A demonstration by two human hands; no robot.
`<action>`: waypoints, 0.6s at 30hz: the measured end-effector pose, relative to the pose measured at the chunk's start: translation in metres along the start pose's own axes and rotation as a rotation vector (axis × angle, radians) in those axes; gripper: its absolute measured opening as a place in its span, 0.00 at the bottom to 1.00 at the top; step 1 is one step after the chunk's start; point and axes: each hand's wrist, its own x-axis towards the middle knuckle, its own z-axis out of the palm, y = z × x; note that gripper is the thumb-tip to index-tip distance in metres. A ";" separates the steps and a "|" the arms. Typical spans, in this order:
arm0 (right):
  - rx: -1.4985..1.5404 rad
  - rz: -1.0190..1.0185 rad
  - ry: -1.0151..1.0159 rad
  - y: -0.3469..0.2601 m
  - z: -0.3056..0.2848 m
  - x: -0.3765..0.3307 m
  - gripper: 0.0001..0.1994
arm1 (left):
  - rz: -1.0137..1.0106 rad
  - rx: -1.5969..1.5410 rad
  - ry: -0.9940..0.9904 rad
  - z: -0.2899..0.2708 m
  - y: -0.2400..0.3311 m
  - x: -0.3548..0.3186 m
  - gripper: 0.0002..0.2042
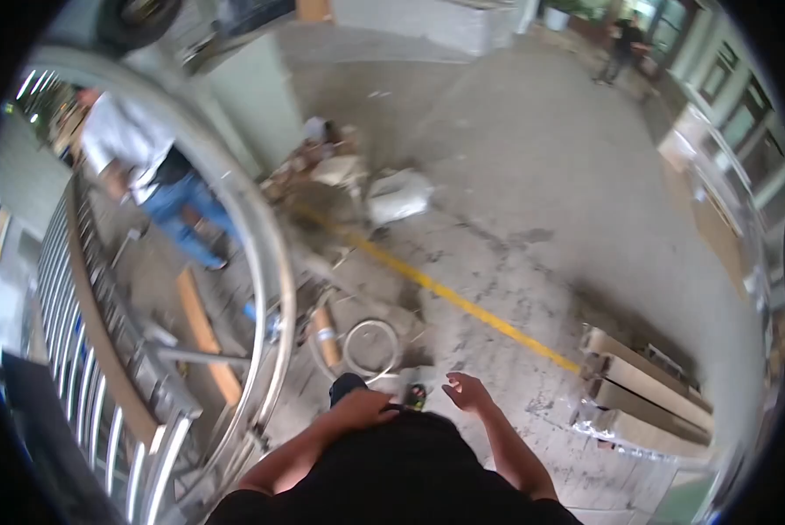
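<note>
A pale ring (371, 323) lies flat on the concrete floor (515, 262), just ahead of the person's feet and nearest to the two hands. The left hand (370, 407) is held low before the person's black shirt (383, 464); its fingers are blurred, so I cannot tell how far its grip is open or whether it touches the cloth. The right hand (467, 391) hangs out to the side, its grip partly open, fingers loosely curled around air. Beside the ring, on its left, lies a brown roll (326, 337). Further left rises a large metal hoop (285, 297), near a rack of shiny bars (90, 394). Beyond the ring, a yellow line (462, 304) crosses the floor toward long cardboard packages (646, 394) on the right. A white bag (398, 194) lies farther off; behind the hoop stands a co-worker in a white shirt (130, 131).
</note>
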 end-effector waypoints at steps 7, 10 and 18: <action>0.171 0.311 0.550 0.139 -0.121 -0.032 0.18 | -0.100 0.428 -0.314 -0.020 0.060 0.175 0.30; 0.266 0.289 0.485 0.161 -0.142 0.011 0.17 | -0.107 0.347 -0.299 -0.008 0.049 0.243 0.24; 0.321 0.283 0.191 0.307 -0.276 0.173 0.12 | -0.054 0.146 -0.296 -0.057 0.076 0.504 0.19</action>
